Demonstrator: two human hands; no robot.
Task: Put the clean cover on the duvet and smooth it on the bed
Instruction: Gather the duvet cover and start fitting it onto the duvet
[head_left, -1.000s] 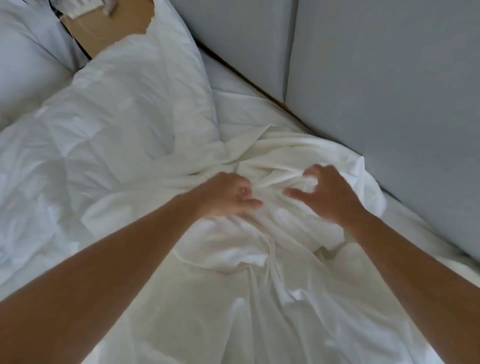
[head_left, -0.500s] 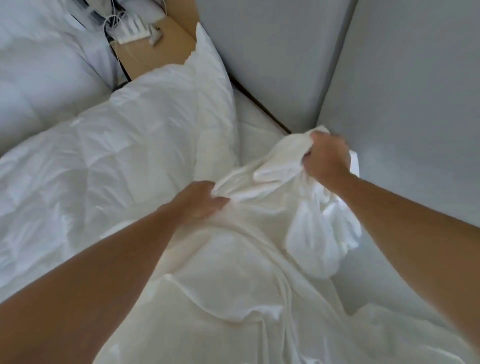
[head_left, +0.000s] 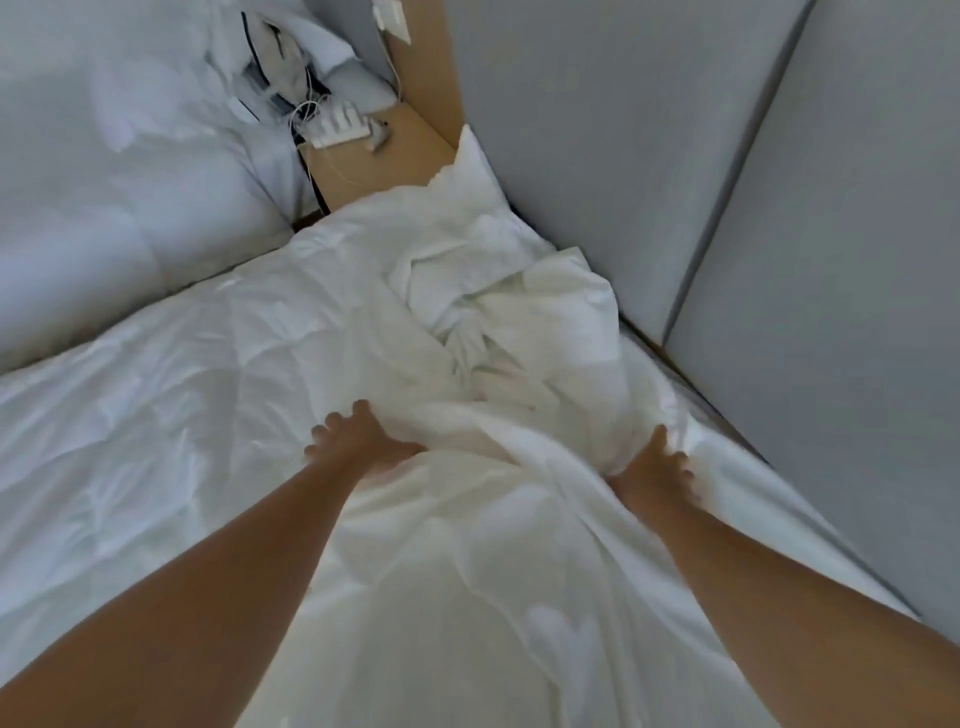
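- The left hand (head_left: 358, 441) is seen just below the centre of the frame with its fingers spread and straight, laid flat where the edge of the cover (head_left: 509, 499) meets the duvet (head_left: 197, 395); no fold is seen pinched in it.
- The right hand (head_left: 652, 467), right of centre, is likewise splayed and holds nothing. It is blurred, so whether its palm touches the fabric cannot be told.
- Half a second ago a wad of the cover was clenched in the right hand and held up against the grey wall; that wad has been let go.
- The wad is now found heaped above and between the two hands, crumpled, its far end close to the corner in the upper middle of the frame.
- The rest of the cover is spread from the hands down to the bottom edge. The quilted duvet lies bare across the left half of the frame, outside the cover.
- A strip of the bed (head_left: 769, 488) is left showing on the right, along the padded wall panels (head_left: 649, 156).
- A bedside table (head_left: 384, 156) carrying a power strip (head_left: 340, 130) is seen at upper centre, and a pillow (head_left: 130, 197) at upper left.
- By this showing, the cover has only been thrown forward; the duvet is judged still to be sleeved, and smoothing is not yet due.
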